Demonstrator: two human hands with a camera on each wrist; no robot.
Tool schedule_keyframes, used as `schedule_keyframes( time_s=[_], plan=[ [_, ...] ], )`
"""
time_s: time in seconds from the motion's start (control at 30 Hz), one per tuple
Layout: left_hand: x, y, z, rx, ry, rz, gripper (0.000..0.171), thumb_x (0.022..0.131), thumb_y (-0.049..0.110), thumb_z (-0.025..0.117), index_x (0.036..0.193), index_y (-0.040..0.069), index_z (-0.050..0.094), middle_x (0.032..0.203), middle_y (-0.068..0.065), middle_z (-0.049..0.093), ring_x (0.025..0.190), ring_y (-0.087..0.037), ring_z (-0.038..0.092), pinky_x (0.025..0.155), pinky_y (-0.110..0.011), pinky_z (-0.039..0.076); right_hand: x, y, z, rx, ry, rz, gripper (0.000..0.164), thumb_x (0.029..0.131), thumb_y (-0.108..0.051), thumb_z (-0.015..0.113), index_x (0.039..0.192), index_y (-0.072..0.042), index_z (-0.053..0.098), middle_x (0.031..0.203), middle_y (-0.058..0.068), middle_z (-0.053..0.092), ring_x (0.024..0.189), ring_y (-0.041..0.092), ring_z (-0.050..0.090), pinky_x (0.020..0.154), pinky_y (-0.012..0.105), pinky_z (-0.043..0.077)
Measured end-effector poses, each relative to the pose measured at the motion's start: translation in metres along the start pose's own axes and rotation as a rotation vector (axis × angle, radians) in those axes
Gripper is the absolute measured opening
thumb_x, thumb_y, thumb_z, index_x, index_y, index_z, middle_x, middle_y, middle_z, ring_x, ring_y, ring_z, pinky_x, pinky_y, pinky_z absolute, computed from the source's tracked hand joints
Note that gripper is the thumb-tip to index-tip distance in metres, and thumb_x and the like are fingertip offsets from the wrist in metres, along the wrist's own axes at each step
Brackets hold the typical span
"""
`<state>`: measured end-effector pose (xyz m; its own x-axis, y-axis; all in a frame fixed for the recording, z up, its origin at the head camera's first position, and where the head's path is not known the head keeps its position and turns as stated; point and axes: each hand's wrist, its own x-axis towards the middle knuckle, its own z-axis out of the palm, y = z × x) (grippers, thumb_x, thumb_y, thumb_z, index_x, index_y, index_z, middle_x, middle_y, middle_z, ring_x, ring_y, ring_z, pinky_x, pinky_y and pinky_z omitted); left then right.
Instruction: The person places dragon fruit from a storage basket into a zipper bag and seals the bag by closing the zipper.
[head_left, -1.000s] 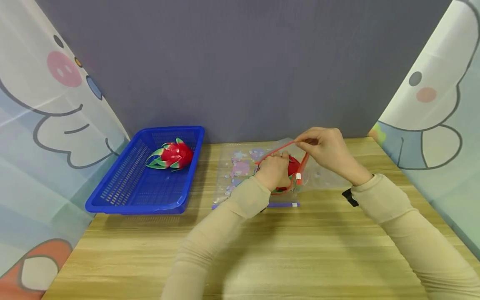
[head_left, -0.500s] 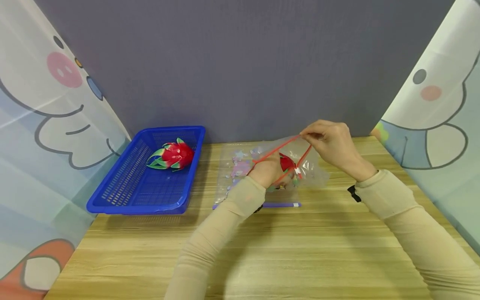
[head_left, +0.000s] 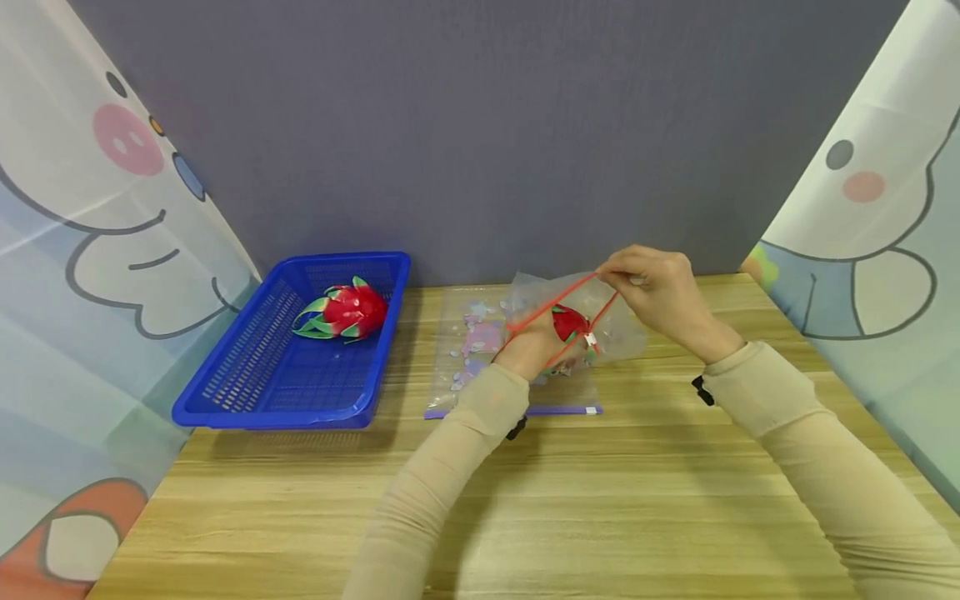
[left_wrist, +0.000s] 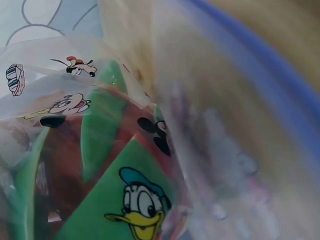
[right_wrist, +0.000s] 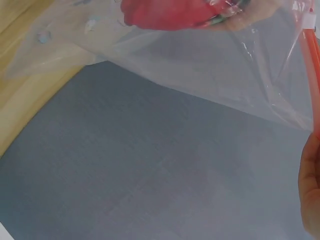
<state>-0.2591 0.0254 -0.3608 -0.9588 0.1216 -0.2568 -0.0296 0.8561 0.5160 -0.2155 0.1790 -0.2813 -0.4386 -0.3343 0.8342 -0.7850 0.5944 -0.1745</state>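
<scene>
Our right hand [head_left: 658, 287] is raised, fingers [head_left: 624, 259] pinching the red edge [head_left: 557, 303] of the clear bag [head_left: 624, 335]; our left hand [head_left: 529, 343] reaches inside, the fruit [head_left: 569, 321] just beside its fingers, but through the bag we cannot tell whether they clamp it.

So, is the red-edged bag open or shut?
Open: the zip bag has its red edges apart; the right hand pinches one, and the left hand is inside with a dragon fruit.

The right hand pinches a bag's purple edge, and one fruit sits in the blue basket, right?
Not quite: the right hand pinches the red edge of a bag, as the head view shows. One fruit does sit in the blue basket.
</scene>
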Motion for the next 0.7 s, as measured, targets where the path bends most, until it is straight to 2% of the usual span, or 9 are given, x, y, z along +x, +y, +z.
schedule_keyframes(
  time_s=[0.07, 0.1, 0.2, 0.4, 0.5, 0.57, 0.63, 0.7],
  plan=[
    [0.002, -0.003, 0.005, -0.003, 0.007, 0.015, 0.087, 0.072, 0.056, 0.068, 0.14, 0.018, 0.029, 0.135, -0.007, 0.044, 0.121, -0.021, 0.047, 0.096, -0.028, 0.044, -0.003, 0.002, 0.003, 0.002, -0.008, -0.006, 0.011, 0.07, 0.009, 0.072, 0.076, 0.0, 0.072, 0.074, 0.007, 0.069, 0.063, 0.016, 0.063, 0.061, 0.008, 0.043],
    [0.002, -0.007, 0.007, 0.125, 0.102, 0.051, 0.096, 0.066, 0.062, 0.069, 0.142, 0.022, 0.026, 0.136, -0.005, 0.044, 0.122, -0.02, 0.047, 0.096, -0.028, 0.044, -0.004, 0.003, 0.005, 0.011, -0.012, -0.004, 0.012, 0.07, 0.009, 0.072, 0.076, 0.0, 0.072, 0.074, 0.007, 0.069, 0.063, 0.016, 0.064, 0.061, 0.008, 0.044],
    [0.002, -0.012, 0.012, 0.095, 0.136, 0.092, 0.102, 0.062, 0.062, 0.072, 0.143, 0.023, 0.023, 0.137, -0.007, 0.045, 0.124, -0.022, 0.046, 0.097, -0.03, 0.043, -0.006, 0.003, 0.009, 0.021, -0.015, 0.0, 0.013, 0.07, 0.009, 0.072, 0.076, -0.001, 0.072, 0.074, 0.006, 0.069, 0.063, 0.017, 0.064, 0.06, 0.008, 0.044],
    [0.0, -0.018, 0.013, 0.105, 0.124, 0.129, 0.099, 0.069, 0.068, 0.062, 0.146, 0.021, 0.019, 0.134, -0.013, 0.05, 0.112, -0.028, 0.057, 0.089, -0.035, 0.05, -0.007, 0.004, 0.013, 0.019, -0.017, 0.017, 0.012, 0.069, 0.008, 0.074, 0.076, -0.001, 0.072, 0.075, 0.007, 0.069, 0.064, 0.017, 0.064, 0.061, 0.006, 0.044],
    [-0.005, -0.021, 0.012, 0.13, 0.114, 0.149, 0.097, 0.073, 0.068, 0.058, 0.147, 0.02, 0.018, 0.131, -0.015, 0.052, 0.097, -0.029, 0.064, 0.078, -0.035, 0.054, -0.008, 0.003, 0.015, 0.047, -0.045, 0.042, 0.012, 0.07, 0.007, 0.073, 0.078, -0.001, 0.072, 0.076, 0.007, 0.069, 0.065, 0.018, 0.065, 0.064, 0.004, 0.044],
    [-0.01, -0.023, 0.01, 0.168, 0.103, 0.197, 0.096, 0.076, 0.068, 0.054, 0.147, 0.017, 0.014, 0.124, -0.017, 0.057, 0.081, -0.029, 0.068, 0.067, -0.034, 0.056, -0.008, 0.002, 0.015, 0.055, -0.056, 0.052, 0.011, 0.07, 0.007, 0.073, 0.078, -0.001, 0.072, 0.076, 0.007, 0.069, 0.066, 0.018, 0.065, 0.065, 0.004, 0.044],
    [-0.016, -0.024, 0.008, 0.182, 0.098, 0.248, 0.091, 0.08, 0.064, 0.051, 0.148, 0.016, 0.013, 0.125, -0.017, 0.056, 0.079, -0.028, 0.068, 0.066, -0.034, 0.056, -0.008, 0.001, 0.016, 0.061, -0.059, 0.06, 0.011, 0.07, 0.006, 0.073, 0.078, -0.001, 0.072, 0.076, 0.008, 0.069, 0.066, 0.018, 0.065, 0.065, 0.003, 0.044],
    [-0.025, -0.025, 0.004, 0.203, 0.103, 0.311, 0.082, 0.087, 0.057, 0.048, 0.147, 0.013, 0.016, 0.128, -0.018, 0.053, 0.085, -0.028, 0.067, 0.071, -0.037, 0.056, -0.008, 0.0, 0.017, 0.066, -0.065, 0.066, 0.011, 0.071, 0.006, 0.073, 0.079, -0.001, 0.072, 0.076, 0.008, 0.069, 0.066, 0.018, 0.065, 0.065, 0.003, 0.044]
  ],
)
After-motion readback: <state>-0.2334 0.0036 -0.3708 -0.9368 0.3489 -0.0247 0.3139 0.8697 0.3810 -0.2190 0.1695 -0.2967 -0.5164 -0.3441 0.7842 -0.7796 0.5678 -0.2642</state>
